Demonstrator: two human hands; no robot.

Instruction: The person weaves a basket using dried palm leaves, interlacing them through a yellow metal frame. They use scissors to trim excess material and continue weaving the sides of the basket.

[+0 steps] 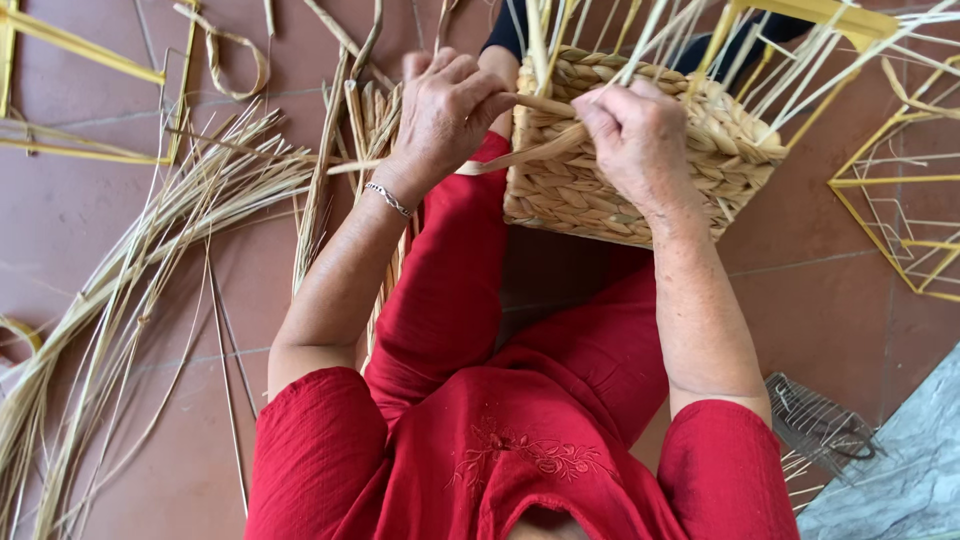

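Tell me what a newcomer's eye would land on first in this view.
First, the half-woven straw basket on its yellow wire frame at top centre, resting on the person's red-trousered legs. Both hands work at its rim: the left hand pinches a flat tan straw strand, and the right hand presses on the weave. To the left, a loose bundle of long dried straw stalks fans across the reddish tiled floor.

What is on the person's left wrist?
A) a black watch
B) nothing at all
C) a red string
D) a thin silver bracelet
D: a thin silver bracelet circles the wrist just below the left hand, which pinches a straw strand beside the woven basket.
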